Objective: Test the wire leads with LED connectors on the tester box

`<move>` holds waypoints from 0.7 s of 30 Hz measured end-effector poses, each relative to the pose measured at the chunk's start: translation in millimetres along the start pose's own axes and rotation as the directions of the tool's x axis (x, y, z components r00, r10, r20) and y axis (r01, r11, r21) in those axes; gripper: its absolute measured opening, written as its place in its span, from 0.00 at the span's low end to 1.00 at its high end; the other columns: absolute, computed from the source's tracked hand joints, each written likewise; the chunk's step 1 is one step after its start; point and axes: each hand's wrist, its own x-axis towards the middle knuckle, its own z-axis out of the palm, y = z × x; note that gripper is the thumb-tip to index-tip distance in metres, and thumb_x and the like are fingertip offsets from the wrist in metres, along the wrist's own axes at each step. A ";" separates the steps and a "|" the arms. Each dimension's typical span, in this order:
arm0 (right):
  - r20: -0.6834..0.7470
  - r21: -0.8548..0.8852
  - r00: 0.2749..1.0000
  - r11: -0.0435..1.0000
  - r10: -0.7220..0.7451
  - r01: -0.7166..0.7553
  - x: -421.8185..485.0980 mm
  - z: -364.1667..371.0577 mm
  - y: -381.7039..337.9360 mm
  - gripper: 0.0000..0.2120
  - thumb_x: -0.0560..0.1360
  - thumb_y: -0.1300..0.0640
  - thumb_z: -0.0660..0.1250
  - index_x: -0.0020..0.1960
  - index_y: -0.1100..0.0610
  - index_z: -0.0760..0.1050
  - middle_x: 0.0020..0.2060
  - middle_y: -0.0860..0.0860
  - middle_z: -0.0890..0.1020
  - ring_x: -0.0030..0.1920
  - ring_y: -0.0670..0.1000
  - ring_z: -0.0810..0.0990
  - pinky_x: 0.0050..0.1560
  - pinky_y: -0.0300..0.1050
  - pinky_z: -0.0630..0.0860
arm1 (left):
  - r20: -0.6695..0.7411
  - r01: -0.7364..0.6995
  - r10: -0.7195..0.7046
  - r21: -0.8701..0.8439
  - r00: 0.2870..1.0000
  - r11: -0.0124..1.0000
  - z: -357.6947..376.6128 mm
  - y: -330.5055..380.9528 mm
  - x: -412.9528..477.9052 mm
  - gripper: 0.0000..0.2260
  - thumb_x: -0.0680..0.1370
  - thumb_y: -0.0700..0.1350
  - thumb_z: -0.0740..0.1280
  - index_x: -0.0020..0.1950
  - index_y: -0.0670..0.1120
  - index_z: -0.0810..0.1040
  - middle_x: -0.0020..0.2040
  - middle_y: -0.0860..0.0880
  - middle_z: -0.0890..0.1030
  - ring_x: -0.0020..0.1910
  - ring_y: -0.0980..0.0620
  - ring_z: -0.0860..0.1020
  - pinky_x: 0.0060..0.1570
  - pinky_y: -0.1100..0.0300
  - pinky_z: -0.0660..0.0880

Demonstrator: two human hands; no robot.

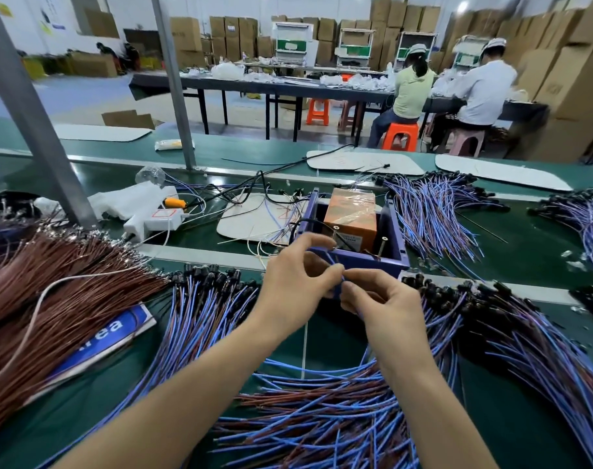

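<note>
My left hand [296,282] and right hand [384,299] both pinch one blue wire lead [339,285] (just before the tester box [372,264]) to aim its ends.

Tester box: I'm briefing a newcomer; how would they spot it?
On the green bench, look just past the left hand and right hand. There, among blue wire leads, stands the tester box: the only open purple box, holding an orange block.

This is a factory assembly floor. Heaps of wire leads [322,424] cover the near edge of a long green line bench [241,152]. Brown cartons [232,35] are stacked high along the far wall. Two workers in white caps [481,89] sit on plastic stools [400,135] at another long table [254,84].
</note>
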 end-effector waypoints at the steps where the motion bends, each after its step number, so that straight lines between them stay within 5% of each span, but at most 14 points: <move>1: -0.043 0.066 0.999 0.997 0.030 -0.027 2.1 0.7 2.3 0.09 0.75 0.68 0.67 0.43 0.56 0.82 0.35 0.51 0.85 0.38 0.47 0.84 0.38 0.34 0.78 | 0.013 0.052 -0.051 -0.097 0.999 0.994 5.8 -2.4 0.3 0.06 0.75 0.37 0.70 0.48 0.47 0.79 0.37 0.48 0.83 0.36 0.53 0.81 0.39 0.61 0.80; 8: -0.211 0.328 0.964 0.941 0.160 -0.084 8.7 3.4 18.1 0.07 0.76 0.69 0.65 0.43 0.60 0.78 0.34 0.53 0.83 0.36 0.49 0.83 0.37 0.38 0.80 | 0.031 0.245 -0.252 -0.383 0.967 0.891 31.1 -8.5 2.0 0.03 0.77 0.36 0.67 0.44 0.42 0.78 0.35 0.46 0.81 0.29 0.56 0.78 0.32 0.63 0.77; 13: -0.413 0.198 0.904 0.980 0.113 -0.032 18.2 -9.6 27.3 0.09 0.78 0.68 0.64 0.48 0.54 0.75 0.38 0.53 0.79 0.28 0.42 0.80 0.32 0.34 0.77 | -0.002 0.295 -0.323 -0.405 0.946 0.865 29.7 -12.4 12.3 0.05 0.79 0.39 0.64 0.44 0.41 0.75 0.34 0.45 0.81 0.23 0.58 0.74 0.27 0.67 0.74; 21: -0.406 0.114 0.909 0.992 0.097 -0.055 22.8 -7.7 38.1 0.14 0.77 0.68 0.65 0.46 0.50 0.79 0.34 0.50 0.81 0.26 0.39 0.77 0.29 0.32 0.74 | -0.057 0.332 -0.373 -0.348 0.926 0.877 31.2 -25.0 27.4 0.07 0.79 0.39 0.64 0.42 0.40 0.76 0.33 0.46 0.80 0.21 0.59 0.74 0.26 0.67 0.74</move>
